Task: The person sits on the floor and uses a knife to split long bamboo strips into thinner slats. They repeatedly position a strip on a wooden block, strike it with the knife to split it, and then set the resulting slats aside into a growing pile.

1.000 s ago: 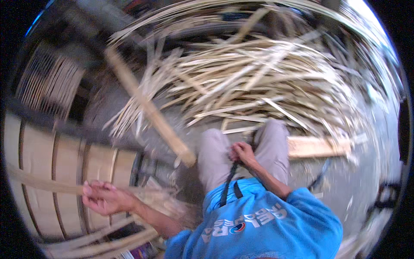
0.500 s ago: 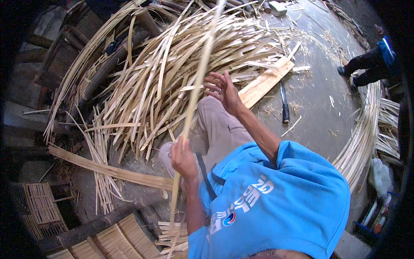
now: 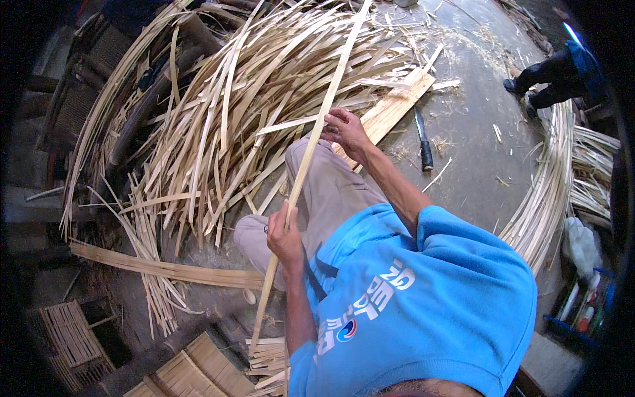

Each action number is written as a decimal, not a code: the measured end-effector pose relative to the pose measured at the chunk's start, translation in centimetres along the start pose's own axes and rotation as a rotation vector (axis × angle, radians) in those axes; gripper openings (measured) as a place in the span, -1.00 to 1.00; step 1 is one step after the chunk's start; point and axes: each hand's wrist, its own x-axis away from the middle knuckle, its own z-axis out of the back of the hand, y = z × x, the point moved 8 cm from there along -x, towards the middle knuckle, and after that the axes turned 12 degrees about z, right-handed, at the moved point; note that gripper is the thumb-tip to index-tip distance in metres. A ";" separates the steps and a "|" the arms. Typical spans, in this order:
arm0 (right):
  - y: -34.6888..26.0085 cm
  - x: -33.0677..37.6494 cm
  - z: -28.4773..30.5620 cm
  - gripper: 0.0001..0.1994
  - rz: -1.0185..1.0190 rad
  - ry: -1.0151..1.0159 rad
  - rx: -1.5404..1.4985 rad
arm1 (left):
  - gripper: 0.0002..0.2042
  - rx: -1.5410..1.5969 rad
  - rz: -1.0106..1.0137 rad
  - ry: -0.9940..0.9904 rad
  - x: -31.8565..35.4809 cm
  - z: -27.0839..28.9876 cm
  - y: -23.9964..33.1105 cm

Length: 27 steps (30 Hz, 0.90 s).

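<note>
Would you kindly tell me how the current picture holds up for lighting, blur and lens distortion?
Head view, centre: the left hand and long strip look fairly sharp; head view, lower left: the slatted rack sits in dim light; head view, upper right: a bright streak glares; head view, corners: black beyond the fisheye's rounded rim.

You wear a bright blue short-sleeved T-shirt [image 3: 450, 291] with white lettering [image 3: 381, 291], a round emblem [image 3: 346, 330], and greyish-beige trousers [image 3: 334, 182].
</note>
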 end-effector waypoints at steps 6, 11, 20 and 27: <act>-3.3 -0.7 5.1 -0.76 0.093 0.109 -0.010 | -0.69 -0.138 0.018 -0.111 1.6 1.9 -3.1; -5.0 -2.0 9.6 -0.74 0.094 0.148 0.050 | -0.58 -0.117 0.294 -0.457 -0.7 -0.2 -7.2; 1.8 0.6 33.5 -0.45 0.087 0.526 1.370 | -0.56 -0.041 0.294 -1.005 -12.5 -11.2 -5.4; 5.4 4.1 44.2 -0.42 -0.125 0.549 1.852 | -0.56 0.004 0.531 -1.152 -9.8 -16.1 -16.7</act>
